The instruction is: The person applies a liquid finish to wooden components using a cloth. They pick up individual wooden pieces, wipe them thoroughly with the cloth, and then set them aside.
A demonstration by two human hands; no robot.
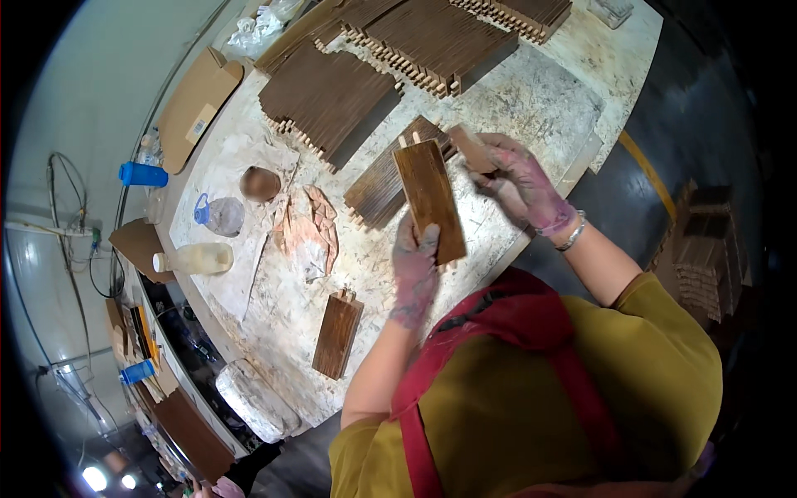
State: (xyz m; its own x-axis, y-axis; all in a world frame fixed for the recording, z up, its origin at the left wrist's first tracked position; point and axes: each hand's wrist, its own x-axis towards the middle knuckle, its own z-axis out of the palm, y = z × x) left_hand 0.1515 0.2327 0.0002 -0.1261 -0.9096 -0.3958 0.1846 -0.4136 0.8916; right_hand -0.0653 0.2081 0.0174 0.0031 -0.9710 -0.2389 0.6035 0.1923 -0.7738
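L hand (pixel 417 264) w/ 1 brd (pixel 431 197)

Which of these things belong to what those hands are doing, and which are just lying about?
Seemingly part of the job:
held pegged board, in the left hand
blurred brown piece, in the right hand
lone pegged board
packed pegged boards

Probably just lying about:
cardboard
blue container
crumpled plastic
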